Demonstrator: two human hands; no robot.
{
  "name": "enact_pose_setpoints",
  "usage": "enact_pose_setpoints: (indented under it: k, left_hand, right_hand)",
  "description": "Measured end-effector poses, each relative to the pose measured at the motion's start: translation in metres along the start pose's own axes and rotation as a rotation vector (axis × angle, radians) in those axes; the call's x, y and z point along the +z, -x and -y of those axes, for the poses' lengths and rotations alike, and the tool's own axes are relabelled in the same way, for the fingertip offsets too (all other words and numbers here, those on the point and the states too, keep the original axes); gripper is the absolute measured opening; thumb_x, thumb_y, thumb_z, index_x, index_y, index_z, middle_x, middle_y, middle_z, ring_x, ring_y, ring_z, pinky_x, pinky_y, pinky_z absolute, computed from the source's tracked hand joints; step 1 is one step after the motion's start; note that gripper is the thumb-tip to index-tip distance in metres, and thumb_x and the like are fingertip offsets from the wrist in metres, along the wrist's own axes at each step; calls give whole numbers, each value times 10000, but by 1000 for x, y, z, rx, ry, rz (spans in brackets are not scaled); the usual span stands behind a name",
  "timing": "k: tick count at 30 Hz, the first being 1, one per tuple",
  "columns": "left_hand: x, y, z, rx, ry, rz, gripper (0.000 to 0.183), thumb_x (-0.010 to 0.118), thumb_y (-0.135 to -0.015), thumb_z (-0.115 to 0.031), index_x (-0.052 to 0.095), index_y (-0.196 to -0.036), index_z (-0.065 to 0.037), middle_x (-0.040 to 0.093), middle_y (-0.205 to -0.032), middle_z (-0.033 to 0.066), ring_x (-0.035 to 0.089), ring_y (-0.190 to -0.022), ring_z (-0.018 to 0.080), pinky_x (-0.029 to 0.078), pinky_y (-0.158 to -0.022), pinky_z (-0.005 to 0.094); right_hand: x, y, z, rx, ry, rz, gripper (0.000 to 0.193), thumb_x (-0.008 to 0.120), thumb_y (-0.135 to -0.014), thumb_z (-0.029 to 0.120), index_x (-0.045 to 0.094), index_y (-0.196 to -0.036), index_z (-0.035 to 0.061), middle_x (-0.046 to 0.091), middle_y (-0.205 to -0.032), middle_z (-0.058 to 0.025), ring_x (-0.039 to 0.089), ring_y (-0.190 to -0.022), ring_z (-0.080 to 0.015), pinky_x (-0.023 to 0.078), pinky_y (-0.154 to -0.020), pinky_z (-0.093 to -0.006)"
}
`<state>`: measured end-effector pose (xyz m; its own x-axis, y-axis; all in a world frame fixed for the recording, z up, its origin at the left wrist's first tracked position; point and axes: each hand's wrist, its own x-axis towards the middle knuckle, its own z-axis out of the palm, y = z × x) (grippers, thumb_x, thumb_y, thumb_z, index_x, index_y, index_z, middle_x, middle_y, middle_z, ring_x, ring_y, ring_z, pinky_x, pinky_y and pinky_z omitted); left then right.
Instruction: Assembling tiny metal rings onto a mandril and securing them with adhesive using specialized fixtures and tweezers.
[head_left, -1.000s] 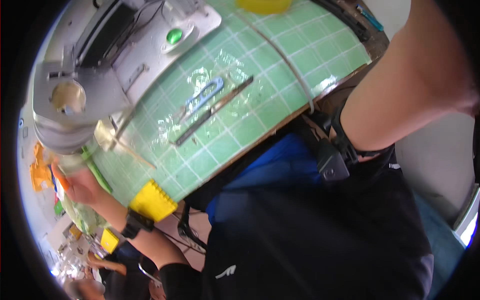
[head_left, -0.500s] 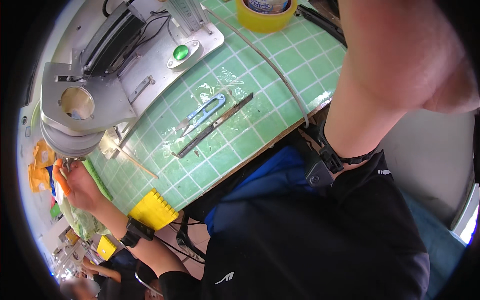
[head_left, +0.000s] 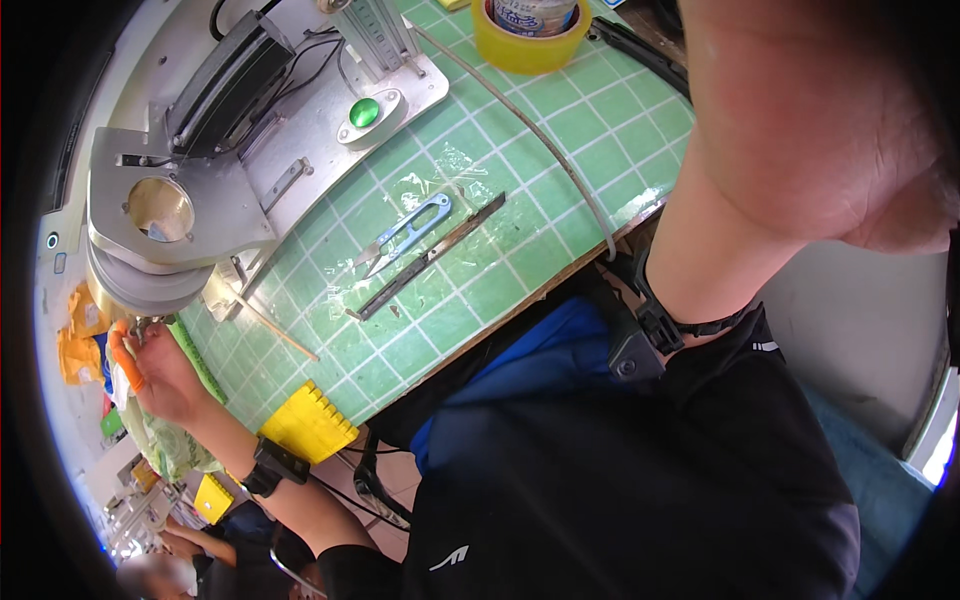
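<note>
My left hand, with orange covers on its fingertips, reaches to the underside of a grey metal machine. Its fingers are bent close together there; whatever lies between them is too small to make out. High at the right, close to the camera, my right hand shows mainly its palm and wrist, and its fingers fall outside the picture. Between the arms, a pair of blue thread snips lies on the green tiled mat. A dark, narrow blade-like strip lies alongside the snips.
A green push button sits on the machine's base. Behind it stands a yellow tape roll with a tub inside. A cable crosses the mat. A yellow notched piece is by the near edge. Another person sits at lower left.
The view has shifted slightly. My right palm has turned a little and moved slightly outward; my left hand stays under the machine.
</note>
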<state>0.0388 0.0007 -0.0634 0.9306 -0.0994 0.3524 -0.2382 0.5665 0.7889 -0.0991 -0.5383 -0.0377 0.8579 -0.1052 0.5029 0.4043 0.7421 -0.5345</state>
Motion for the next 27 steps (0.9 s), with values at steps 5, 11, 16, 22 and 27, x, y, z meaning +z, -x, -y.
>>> enact_pose_setpoints:
  k: [5, 11, 16, 22, 27]
  left_hand:
    - [-1, -2, 1, -27, 21, -21, 301, 497, -1086, -181, 609, -1301, -2, 594, -1340, 113, 507, -1257, 243, 349, -1111, 427]
    - [1, 0, -3, -58, 82, 3, 300, 510, -1084, -193, 618, -1299, -13, 607, -1328, 102, 511, -1257, 240, 359, -1103, 429]
    - [-5, 2, 2, -9, 32, 86, 316, 507, -1082, -192, 632, -1306, -7, 597, -1363, 99, 534, -1190, 195, 393, -976, 366]
    - [1, 4, 0, -105, 199, 163, 349, 490, -1082, -198, 611, -1345, -3, 563, -1443, 116, 490, -1330, 238, 325, -1161, 432]
    - [-9, 7, -1, 37, -44, -71, 337, 484, -1087, -177, 606, -1340, 9, 591, -1406, 113, 492, -1347, 246, 267, -1224, 459]
  right_hand:
    - [1, 0, 1, -4, 21, -16, 462, 435, -1071, 489, 566, -1160, 56, 592, -933, -35, 484, -625, -124, 439, -672, -284]
    - [5, -6, 0, -3, 40, -19, 464, 433, -1071, 493, 565, -1157, 56, 592, -931, -37, 484, -625, -124, 438, -675, -285]
    - [10, -24, 3, -25, 66, 27, 467, 432, -1072, 496, 564, -1155, 56, 592, -930, -39, 484, -625, -124, 437, -677, -286]
    - [17, -30, 8, -36, 102, 41, 470, 429, -1072, 500, 563, -1153, 57, 592, -928, -41, 484, -626, -124, 436, -679, -287]
    - [21, -33, 7, -19, 124, 36, 472, 428, -1072, 503, 562, -1151, 57, 592, -927, -42, 484, -626, -124, 435, -681, -288]
